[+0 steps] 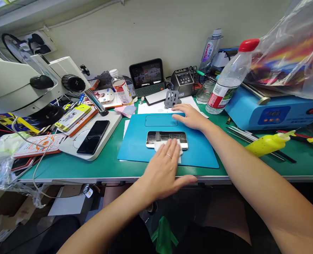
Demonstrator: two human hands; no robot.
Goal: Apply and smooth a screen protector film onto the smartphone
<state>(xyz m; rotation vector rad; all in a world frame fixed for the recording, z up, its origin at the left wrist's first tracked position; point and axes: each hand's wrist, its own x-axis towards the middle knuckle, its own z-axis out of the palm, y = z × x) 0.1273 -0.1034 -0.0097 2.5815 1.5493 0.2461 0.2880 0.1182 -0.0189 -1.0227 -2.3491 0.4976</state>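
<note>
A phone [184, 138] with a shiny, reflective face lies on the blue mat [135, 141]. My left hand [165, 165], a ring on one finger, is stretched flat over it. Under its fingertips a white tissue [158, 145] is pressed against the phone's face and partly hidden. The thumb of that hand points right, apart from the fingers. My right hand [189, 116] is open over the far right part of the mat, fingers spread and pointing left. It holds nothing; whether it touches the mat I cannot tell. A grey slotted stand [171, 98] is just beyond its fingertips.
Left, a dark phone [93, 137] lies on a microscope's base [111, 124]. Behind the mat are a small screen [148, 74] and a soldering station [183, 82]. On the right stand a red-capped bottle [229, 81], a blue machine [281, 111] and a yellow squeeze bottle [267, 144].
</note>
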